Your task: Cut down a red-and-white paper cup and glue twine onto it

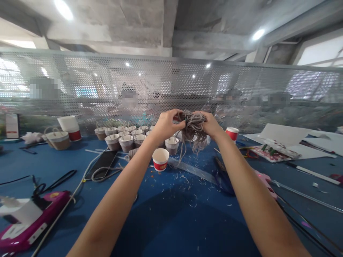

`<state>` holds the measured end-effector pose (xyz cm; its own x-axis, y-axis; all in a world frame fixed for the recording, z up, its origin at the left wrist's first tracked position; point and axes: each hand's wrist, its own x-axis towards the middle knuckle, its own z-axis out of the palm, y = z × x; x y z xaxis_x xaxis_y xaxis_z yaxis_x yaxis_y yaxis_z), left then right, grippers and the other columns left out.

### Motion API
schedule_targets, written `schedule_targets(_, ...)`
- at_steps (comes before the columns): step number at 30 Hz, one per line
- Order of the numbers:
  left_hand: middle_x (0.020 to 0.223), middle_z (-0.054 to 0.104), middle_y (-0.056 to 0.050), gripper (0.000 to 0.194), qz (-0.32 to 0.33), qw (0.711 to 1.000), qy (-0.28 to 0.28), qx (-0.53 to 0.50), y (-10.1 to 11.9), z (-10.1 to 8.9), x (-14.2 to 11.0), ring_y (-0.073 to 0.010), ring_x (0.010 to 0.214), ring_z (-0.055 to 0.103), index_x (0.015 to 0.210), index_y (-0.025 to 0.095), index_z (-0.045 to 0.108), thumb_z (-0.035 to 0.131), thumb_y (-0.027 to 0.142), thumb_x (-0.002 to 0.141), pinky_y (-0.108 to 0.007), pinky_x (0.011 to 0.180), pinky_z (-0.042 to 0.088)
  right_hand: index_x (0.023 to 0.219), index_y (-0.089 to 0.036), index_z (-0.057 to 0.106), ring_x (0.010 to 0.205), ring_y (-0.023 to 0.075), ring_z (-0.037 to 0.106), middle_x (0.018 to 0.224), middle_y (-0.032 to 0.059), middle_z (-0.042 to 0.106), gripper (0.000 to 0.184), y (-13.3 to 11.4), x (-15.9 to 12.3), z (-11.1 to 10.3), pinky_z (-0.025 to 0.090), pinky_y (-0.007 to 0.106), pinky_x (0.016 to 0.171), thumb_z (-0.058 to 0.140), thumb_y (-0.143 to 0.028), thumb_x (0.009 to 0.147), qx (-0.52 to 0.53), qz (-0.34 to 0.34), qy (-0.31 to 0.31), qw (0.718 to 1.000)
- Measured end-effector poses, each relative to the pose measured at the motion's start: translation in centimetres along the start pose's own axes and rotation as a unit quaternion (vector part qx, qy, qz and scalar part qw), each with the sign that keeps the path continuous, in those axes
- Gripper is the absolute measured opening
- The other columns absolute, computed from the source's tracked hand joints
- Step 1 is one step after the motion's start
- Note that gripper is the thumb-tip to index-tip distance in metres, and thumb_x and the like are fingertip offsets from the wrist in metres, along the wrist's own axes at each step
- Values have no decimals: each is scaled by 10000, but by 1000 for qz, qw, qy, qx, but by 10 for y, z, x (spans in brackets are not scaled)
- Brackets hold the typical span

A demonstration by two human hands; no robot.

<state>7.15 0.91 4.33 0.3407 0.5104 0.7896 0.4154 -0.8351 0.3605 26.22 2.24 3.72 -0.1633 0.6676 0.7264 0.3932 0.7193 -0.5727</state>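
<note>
A tangled bundle of grey-brown cord (193, 123) is held up above the table between my two hands. My left hand (169, 123) grips its left side, thumb and fingers closed on the strands. My right hand (211, 124) is closed on the right side, its fingertips partly hidden by the cord. Loose strands hang below the bundle. Beneath and left of it stands a red and white paper cup (160, 159). Behind my left forearm are several small cups wrapped in grey cord (126, 142), some with cord handles.
A purple power strip (34, 221) lies front left, a black phone (102, 165) behind it. Scissors (223, 175) rest beside my right forearm. White scraps litter the blue table (171, 221). Papers (284, 135) lie back right. A perforated metal screen (166, 85) stands behind.
</note>
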Motion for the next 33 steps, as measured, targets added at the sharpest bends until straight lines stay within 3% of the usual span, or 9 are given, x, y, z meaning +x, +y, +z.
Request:
schedule_targets(5,894,700,-60,407,-8,1000,-18,-14,-2,4,-1,-144,783,647,1053,122,623,640,210,656,-248,733,500,895,-184,562,915,211,585,973,63,647,311,6,1,5,428,386,860,601,-230,590,-32,8,9,999)
schedule_targets(9,832,697,-48,370,-23,997,58,43,-13,12,-1,-160,741,636,997,143,633,624,171,628,-268,693,499,999,-209,477,1047,214,539,1147,75,582,416,0,-2,9,401,392,918,566,-208,593,39,18,10,999)
schedule_targets(13,796,688,-44,294,-21,990,118,75,-20,16,-1,-147,681,609,945,155,623,569,139,657,-258,644,475,1054,-206,494,1015,216,551,1105,65,585,380,-18,-5,16,436,373,864,521,-370,713,126,88,-44,987)
schedule_targets(16,785,681,-40,243,-5,988,135,79,-17,16,-2,-140,672,598,907,162,609,524,110,686,-252,638,459,1012,-187,521,931,211,557,1007,59,597,432,-29,-4,21,438,354,820,618,-409,656,60,99,-26,993)
schedule_targets(23,868,678,-55,293,24,981,122,146,-2,15,-6,-175,744,605,933,199,575,490,70,684,-292,683,457,813,-169,596,730,206,571,774,45,620,281,-37,-2,29,452,355,705,622,-240,542,-98,85,78,988)
schedule_targets(27,869,675,-66,329,-10,969,128,211,3,17,-8,-205,732,611,1001,214,554,516,103,693,-323,656,452,786,-184,609,756,230,587,778,62,643,241,-35,-4,33,449,366,747,595,-177,546,-208,40,133,968)
schedule_targets(33,878,681,-38,360,-98,953,154,241,-1,4,-5,-227,810,616,1056,245,540,531,148,709,-351,722,453,857,-182,604,785,237,605,832,60,666,297,-30,-4,25,445,380,794,535,-116,576,-274,-44,158,948)
